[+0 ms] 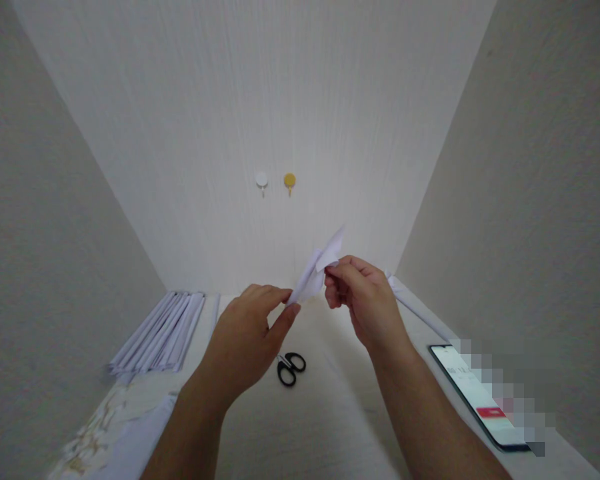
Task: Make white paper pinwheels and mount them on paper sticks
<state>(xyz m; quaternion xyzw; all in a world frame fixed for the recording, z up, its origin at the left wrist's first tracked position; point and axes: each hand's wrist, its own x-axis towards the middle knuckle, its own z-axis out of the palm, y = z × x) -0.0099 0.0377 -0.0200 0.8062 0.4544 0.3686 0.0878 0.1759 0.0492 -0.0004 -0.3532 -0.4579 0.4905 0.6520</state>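
Both hands pinch a folded white paper (319, 270) mid-air: left hand (247, 333) grips its lower tip, right hand (363, 300) its middle. Folding appears mid-way; the next crease likely needs aligned edges. Scissors (291, 368) are half hidden below; fold shape is unclear. Phone (480, 393) screen is blurred.

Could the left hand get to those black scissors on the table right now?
Probably yes. The scissors lie in the open just beside the left hand, nothing between them, though that hand is pinching the folded paper and would have to let go.
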